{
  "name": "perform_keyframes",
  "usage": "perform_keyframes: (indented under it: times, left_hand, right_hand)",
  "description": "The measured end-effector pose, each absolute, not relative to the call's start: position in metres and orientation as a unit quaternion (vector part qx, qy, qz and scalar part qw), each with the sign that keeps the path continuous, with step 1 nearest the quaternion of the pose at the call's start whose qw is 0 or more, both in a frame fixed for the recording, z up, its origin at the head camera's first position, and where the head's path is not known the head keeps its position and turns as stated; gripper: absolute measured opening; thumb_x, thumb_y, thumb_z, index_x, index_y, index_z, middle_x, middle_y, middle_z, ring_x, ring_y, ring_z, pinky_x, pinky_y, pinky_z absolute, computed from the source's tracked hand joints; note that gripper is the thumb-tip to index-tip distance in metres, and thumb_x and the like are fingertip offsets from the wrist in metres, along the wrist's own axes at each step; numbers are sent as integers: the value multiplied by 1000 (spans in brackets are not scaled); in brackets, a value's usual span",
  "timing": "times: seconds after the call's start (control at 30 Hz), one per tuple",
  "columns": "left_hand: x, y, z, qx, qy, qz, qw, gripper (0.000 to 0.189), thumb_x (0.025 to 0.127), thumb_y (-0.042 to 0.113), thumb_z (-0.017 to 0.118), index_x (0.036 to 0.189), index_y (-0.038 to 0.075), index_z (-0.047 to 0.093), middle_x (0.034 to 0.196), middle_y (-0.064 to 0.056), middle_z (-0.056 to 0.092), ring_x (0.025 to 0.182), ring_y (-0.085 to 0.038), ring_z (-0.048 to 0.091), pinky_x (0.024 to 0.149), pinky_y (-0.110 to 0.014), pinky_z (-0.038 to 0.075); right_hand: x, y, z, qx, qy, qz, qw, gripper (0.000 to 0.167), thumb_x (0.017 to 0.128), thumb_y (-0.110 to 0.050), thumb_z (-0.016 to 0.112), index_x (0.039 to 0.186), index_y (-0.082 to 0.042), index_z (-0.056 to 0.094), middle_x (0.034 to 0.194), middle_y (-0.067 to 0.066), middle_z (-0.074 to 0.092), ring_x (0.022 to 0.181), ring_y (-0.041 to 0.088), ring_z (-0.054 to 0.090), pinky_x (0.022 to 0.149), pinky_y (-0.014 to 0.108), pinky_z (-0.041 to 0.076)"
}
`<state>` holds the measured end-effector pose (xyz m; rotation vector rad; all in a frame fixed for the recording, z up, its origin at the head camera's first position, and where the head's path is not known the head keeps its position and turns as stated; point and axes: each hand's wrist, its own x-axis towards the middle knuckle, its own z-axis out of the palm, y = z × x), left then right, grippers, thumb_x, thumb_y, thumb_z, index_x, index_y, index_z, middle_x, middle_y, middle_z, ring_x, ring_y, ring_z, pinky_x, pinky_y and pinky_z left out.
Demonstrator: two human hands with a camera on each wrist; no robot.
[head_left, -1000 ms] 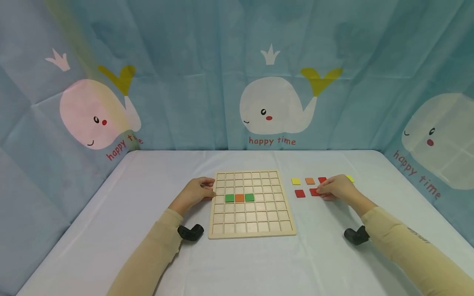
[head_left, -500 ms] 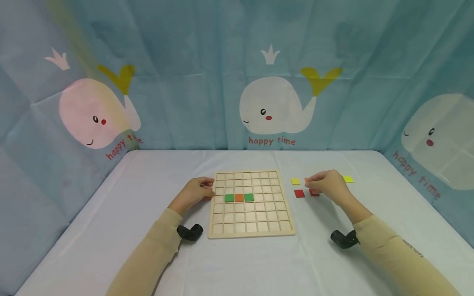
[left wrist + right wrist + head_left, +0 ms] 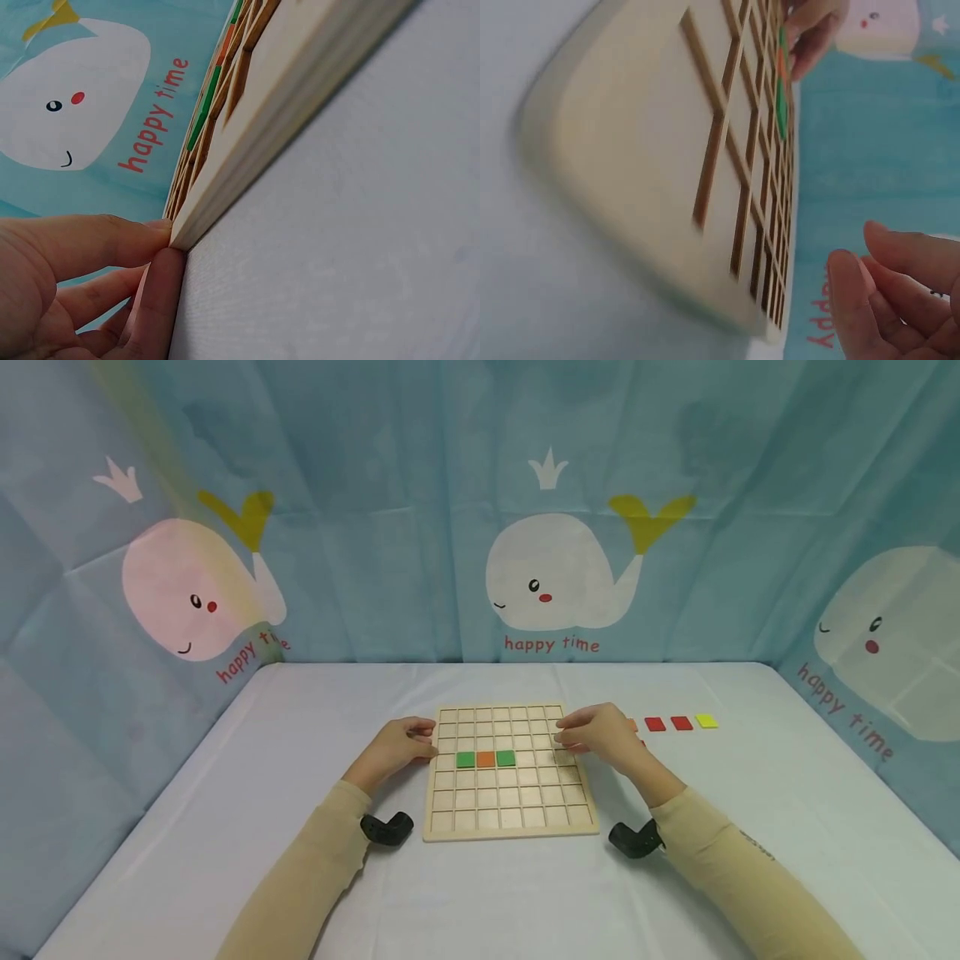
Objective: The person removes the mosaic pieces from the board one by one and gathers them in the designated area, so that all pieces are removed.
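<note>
A square wooden grid board [image 3: 510, 837] lies on the white table, with a green tile [image 3: 466, 760], an orange tile [image 3: 486, 759] and another green tile [image 3: 506, 758] side by side in one row. My left hand [image 3: 393, 750] pinches the board's left edge; in the left wrist view, the thumb [image 3: 159, 292] and index finger [image 3: 112, 241] meet at its corner. My right hand [image 3: 600, 739] is over the board's right edge, its fingers loosely bent. In the right wrist view, a gap shows between that hand's thumb [image 3: 847, 277] and index finger [image 3: 900, 251], with no tile visible there.
Right of the board lie an orange tile [image 3: 633, 724], a red tile [image 3: 655, 724], another red tile [image 3: 682, 723] and a yellow tile [image 3: 707, 721], some others hidden by the right hand. A blue whale-print curtain [image 3: 375, 577] hangs behind the table. Both wrists carry black devices [image 3: 387, 829].
My right hand has moved left from the loose tiles to the board's right edge, uncovering the red tiles at the right. My left hand stays on the left edge.
</note>
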<state>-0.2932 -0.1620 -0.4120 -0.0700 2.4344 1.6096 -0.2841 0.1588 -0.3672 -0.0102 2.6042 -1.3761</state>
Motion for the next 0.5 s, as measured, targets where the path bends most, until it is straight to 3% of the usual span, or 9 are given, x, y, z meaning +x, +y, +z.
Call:
perform_keyframes:
  times: [0.1,0.33,0.5]
  left_hand:
    - [-292,-162,-412,-26,828,549,111,57,86,0,70,141,-3,51,133,-22,54,112,-26,58,85,-26,59]
    - [-290,-161,-409,-19,828,550,109,56,86,-1,70,139,-4,52,128,-20,57,105,-22,59,82,-24,59]
    - [-291,-161,-409,-19,831,546,108,56,86,0,69,140,-3,52,130,-20,56,107,-23,59,84,-26,59]
  right_hand:
    - [-285,147,-372,-14,865,-491,107,34,90,-14,73,119,4,69,111,18,73,84,18,75,83,34,62]
    - [-284,127,-377,-31,852,-503,138,29,86,-9,75,112,4,72,98,13,76,77,15,73,76,32,63]
    - [-283,118,-378,-27,835,-526,157,27,86,-5,75,111,6,72,98,15,75,76,14,73,76,32,63]
